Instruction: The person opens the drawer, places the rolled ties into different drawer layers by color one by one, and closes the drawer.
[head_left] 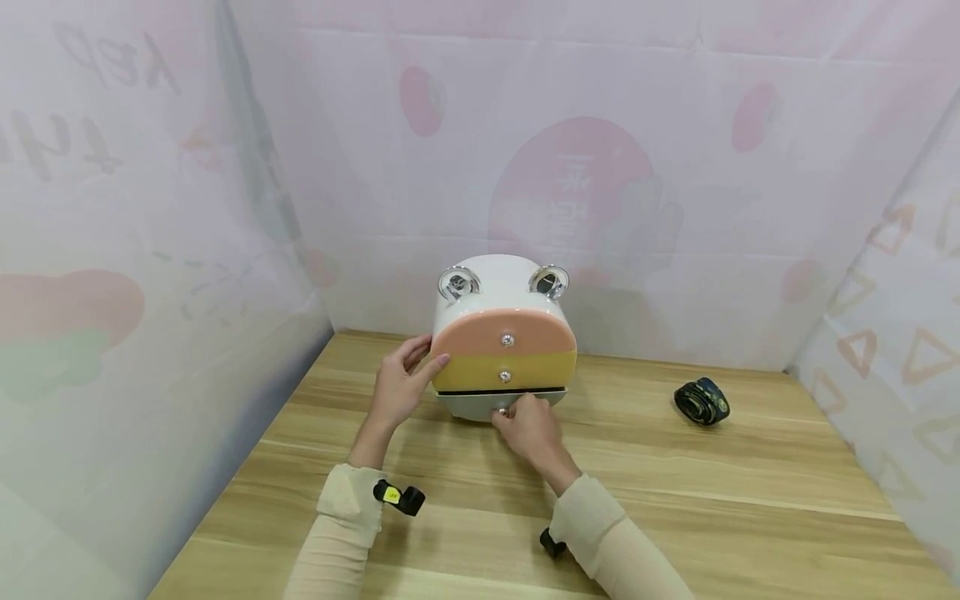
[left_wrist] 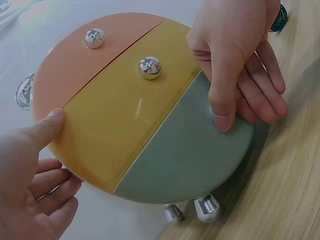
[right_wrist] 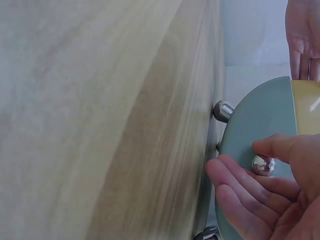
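A round white drawer box (head_left: 501,287) stands on metal feet (left_wrist: 207,207) at the back of the wooden table. Its front has an orange top drawer (head_left: 502,327), a yellow middle drawer (head_left: 536,369) and a grey-green bottom drawer (left_wrist: 190,160), which sits slightly pulled out. My left hand (head_left: 401,385) rests against the box's left side, its thumb straight on the front rim where orange meets yellow. Thumb and fingers of my right hand (head_left: 528,425) pinch the bottom drawer's silver knob (right_wrist: 262,164).
A small dark rolled strap (head_left: 702,402) lies on the table (head_left: 675,517) to the right of the box. Pink-and-white sheeting closes in the left, back and right sides. Bare wood stretches in front of the box.
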